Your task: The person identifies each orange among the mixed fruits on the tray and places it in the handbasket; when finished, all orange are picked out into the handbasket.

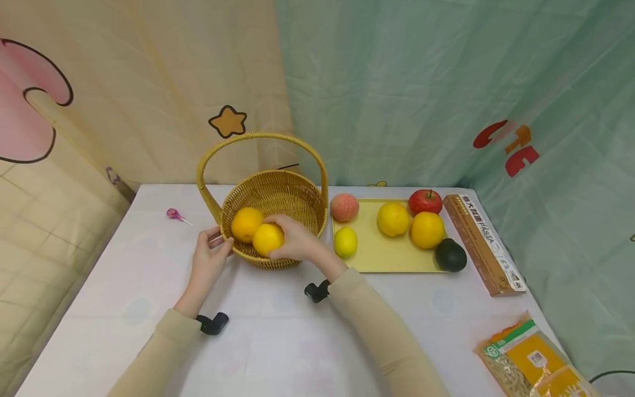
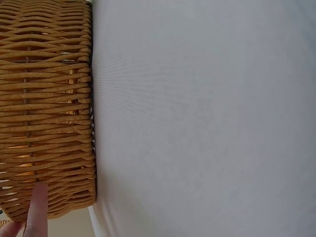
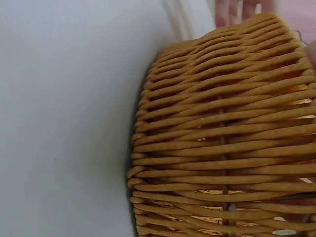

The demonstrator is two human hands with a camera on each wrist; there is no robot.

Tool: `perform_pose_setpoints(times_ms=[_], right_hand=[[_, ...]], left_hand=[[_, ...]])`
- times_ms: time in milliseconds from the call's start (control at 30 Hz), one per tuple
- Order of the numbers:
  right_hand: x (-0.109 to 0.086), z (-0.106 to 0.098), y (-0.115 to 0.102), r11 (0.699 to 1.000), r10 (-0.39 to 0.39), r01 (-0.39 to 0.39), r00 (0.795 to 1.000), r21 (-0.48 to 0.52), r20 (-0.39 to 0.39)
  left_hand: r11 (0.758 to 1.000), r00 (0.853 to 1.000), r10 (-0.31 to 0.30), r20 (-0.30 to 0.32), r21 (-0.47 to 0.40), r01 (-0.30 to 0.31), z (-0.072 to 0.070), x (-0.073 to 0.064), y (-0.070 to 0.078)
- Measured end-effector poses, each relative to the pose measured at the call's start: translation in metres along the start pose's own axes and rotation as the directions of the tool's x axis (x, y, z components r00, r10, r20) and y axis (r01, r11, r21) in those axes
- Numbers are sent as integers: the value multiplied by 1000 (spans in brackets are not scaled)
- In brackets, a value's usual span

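Observation:
A wicker basket [image 1: 278, 264] with a tall arched handle stands on the table. At its left front, my left hand [image 1: 210, 262] holds the rim, the thumb on top and the fingers against the outer wall; one fingertip shows on the weave in the left wrist view. Just inside the front rim, my right hand [image 1: 297, 241] grips an orange [image 1: 268, 240]. Beside it in the basket lies another orange [image 1: 246, 224]. In the right wrist view the basket's woven side [image 3: 222, 133] hides most of the right hand.
Right of the basket, a yellow tray [image 1: 372, 262] bears a peach [image 1: 344, 207], a lemon [image 1: 345, 242], two yellow-orange fruits [image 1: 428, 230], a red apple [image 1: 425, 202] and an avocado [image 1: 450, 255]. Farther right lie a pasta box [image 1: 483, 242] and a plastic food bag [image 1: 533, 358]. A lollipop [image 1: 175, 214] lies left.

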State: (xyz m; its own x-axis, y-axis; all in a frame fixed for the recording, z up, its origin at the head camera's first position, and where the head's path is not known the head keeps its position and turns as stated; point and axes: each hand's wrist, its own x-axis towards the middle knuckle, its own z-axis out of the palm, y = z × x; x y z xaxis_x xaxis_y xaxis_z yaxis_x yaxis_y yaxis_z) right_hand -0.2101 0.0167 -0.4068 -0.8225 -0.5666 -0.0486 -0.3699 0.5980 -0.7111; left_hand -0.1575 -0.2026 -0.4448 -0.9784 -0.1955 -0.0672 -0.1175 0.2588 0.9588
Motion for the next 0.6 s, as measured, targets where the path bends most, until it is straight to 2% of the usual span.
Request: perform_pose_setpoints(times_ms=[400, 600], right_hand=[[13, 12, -6, 996, 38, -36, 999, -80, 28], [13, 11, -5, 996, 54, -52, 998, -66, 38]], left_hand=[[1000, 1000, -2, -6, 0, 2, 0, 0, 0], [1000, 1000, 3, -3, 11, -3, -1, 1, -1]])
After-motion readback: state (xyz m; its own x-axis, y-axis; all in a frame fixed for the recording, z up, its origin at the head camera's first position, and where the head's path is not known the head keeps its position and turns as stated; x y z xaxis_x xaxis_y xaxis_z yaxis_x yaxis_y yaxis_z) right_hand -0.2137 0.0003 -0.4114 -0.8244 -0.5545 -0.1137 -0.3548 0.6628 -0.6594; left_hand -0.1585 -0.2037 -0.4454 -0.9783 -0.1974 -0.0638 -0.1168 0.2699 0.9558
